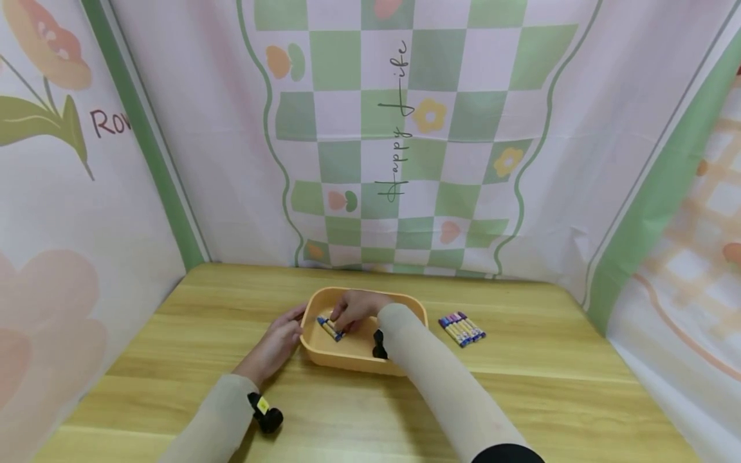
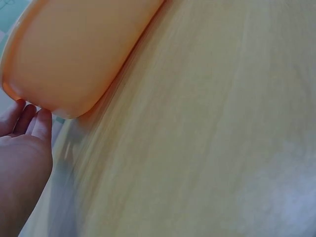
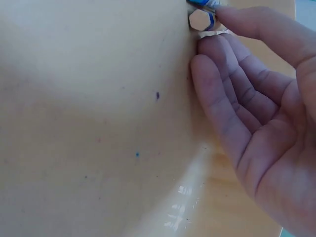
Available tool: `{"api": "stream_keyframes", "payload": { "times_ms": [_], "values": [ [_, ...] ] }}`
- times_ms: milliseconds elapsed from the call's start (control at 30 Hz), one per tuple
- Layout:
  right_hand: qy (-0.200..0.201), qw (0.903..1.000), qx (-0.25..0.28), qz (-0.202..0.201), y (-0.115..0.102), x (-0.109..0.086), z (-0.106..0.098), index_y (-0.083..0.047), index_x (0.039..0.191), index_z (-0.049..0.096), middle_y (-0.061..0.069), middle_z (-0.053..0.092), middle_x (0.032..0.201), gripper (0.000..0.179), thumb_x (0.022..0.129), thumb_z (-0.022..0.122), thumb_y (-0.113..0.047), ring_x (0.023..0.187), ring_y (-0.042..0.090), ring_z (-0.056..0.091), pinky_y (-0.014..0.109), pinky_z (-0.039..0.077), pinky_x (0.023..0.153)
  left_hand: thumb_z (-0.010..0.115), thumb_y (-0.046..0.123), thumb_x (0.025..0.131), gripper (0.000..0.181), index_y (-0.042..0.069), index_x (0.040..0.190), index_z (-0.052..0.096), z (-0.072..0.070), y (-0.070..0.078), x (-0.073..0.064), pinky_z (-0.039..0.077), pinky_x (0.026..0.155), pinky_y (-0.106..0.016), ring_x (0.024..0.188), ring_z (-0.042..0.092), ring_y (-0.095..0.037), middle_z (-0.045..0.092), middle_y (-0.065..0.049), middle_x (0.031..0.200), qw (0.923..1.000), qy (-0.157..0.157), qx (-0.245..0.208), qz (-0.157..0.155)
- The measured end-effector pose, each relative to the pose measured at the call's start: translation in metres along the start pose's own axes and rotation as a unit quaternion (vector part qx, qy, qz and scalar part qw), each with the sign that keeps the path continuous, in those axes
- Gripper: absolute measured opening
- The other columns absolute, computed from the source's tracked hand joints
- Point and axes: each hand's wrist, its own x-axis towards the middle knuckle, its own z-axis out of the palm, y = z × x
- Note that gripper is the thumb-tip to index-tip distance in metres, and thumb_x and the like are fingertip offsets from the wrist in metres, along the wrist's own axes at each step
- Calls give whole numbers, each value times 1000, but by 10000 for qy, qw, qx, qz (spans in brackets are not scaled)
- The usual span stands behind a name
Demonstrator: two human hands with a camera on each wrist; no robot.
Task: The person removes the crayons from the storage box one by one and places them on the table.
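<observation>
A yellow-orange plastic bin (image 1: 347, 364) stands on the table. Inside it, toward the left end, lie a few crayons (image 1: 326, 326) with yellow wrappers and blue ends. My right hand (image 1: 359, 308) reaches into the bin and pinches a crayon (image 3: 200, 20) with a flat, peach-coloured six-sided end. Another blue-ended crayon (image 3: 200, 2) sits right beside it, partly cut off by the frame edge. At the bin's left end my left hand (image 1: 278, 341) rests against the outside wall, its fingertips touching the bin (image 2: 74, 54) in the left wrist view.
On the table (image 1: 521, 386), right of the bin, a row of several crayons (image 1: 462, 329) lies side by side, with purple and blue ends. Small dark and blue specks mark the bin's floor. A patterned cloth (image 1: 388, 161) hangs behind the table.
</observation>
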Motion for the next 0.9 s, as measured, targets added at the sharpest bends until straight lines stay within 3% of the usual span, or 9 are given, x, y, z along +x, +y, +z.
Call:
{"api": "stream_keyframes", "payload": {
  "times_ms": [567, 767, 900],
  "values": [
    [114, 9993, -342, 64, -9, -3, 5, -2, 105, 68, 4, 70, 86, 22, 83, 71, -1, 73, 14, 66, 33, 61, 76, 37, -6, 90, 69, -9, 155, 15, 0, 0, -2, 21, 120, -46, 148, 18, -39, 15, -24, 163, 9999, -34, 53, 136],
    [117, 9988, -485, -3, -6, -3, -2, -5, 105, 69, 4, 69, 93, 22, 84, 70, -3, 77, 14, 67, 33, 61, 76, 38, -6, 90, 69, -9, 155, 16, 1, -1, -2, 21, 120, -45, 148, 19, -39, 15, -25, 163, 9999, 5, 37, 149],
    [114, 9991, -390, -91, -6, -14, -15, -3, 110, 68, 6, 67, 101, 25, 85, 67, -3, 86, 18, 68, 36, 60, 83, 38, -6, 89, 69, -10, 154, 17, 1, -1, -2, 21, 120, -44, 148, 19, -39, 16, -25, 162, 9998, 64, 51, 167]
  ]
}}
